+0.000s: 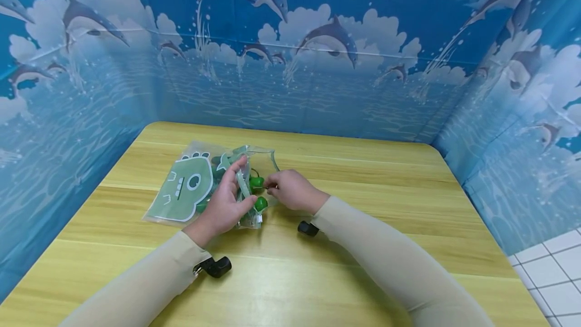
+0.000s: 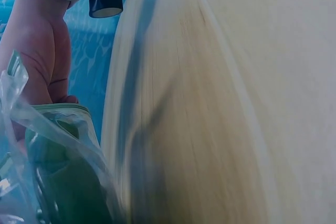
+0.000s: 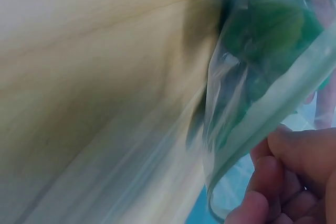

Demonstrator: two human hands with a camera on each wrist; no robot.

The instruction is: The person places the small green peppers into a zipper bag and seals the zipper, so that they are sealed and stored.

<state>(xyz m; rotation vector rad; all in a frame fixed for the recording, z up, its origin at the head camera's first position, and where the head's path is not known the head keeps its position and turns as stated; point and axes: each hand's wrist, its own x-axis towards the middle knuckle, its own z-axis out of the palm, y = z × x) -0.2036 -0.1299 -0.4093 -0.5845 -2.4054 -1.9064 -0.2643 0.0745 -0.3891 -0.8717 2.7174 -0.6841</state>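
Note:
A clear zip bag (image 1: 181, 193) with a green cartoon monster print lies on the table, its mouth to the right. My left hand (image 1: 222, 211) holds the bag near its mouth, thumb and fingers spread along the edge. Glossy green fruit-like pieces show there: one (image 1: 256, 182) has a thin dark stem, and another (image 1: 260, 204) sits beside the left thumb. My right hand (image 1: 292, 189) pinches a thin dark stem beside the upper piece. The right wrist view shows those curled fingers (image 3: 268, 177) close to the bag's green zip edge (image 3: 283, 95). Plastic partly hides the bag's contents.
The wooden table (image 1: 363, 266) extends around the bag on every side. Blue dolphin-print curtains (image 1: 299, 90) hang behind it and at both sides. White tiles (image 1: 554, 271) show at the lower right. A black wrist camera (image 1: 218, 266) juts out below the left sleeve.

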